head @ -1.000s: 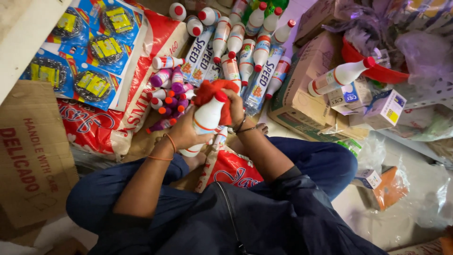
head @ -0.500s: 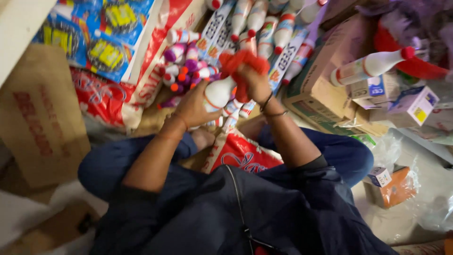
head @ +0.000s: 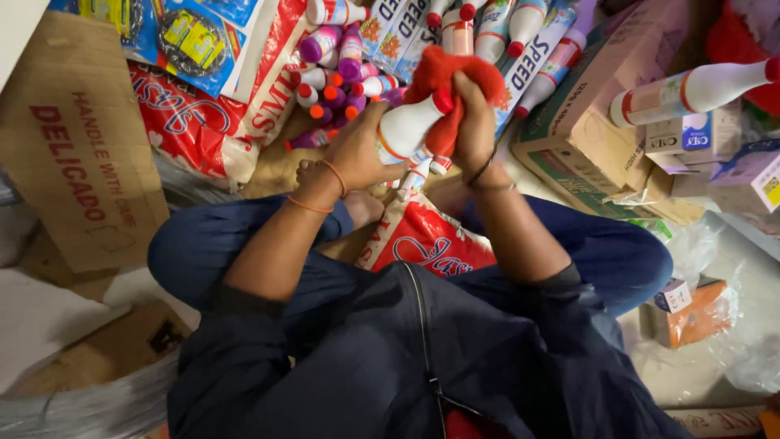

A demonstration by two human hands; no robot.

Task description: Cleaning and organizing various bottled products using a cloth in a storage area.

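Cluttered floor: red-white sacks (head: 203, 122) far left, brown carton (head: 585, 146) right; left hand (head: 357, 150) grips white bottle (head: 406, 126), right hand (head: 475, 122) clutches red cloth (head: 447, 69).

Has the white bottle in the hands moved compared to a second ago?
Yes. The white bottle, held by the left hand, now lies tilted with its red cap toward the flat row of bottles, instead of upright.
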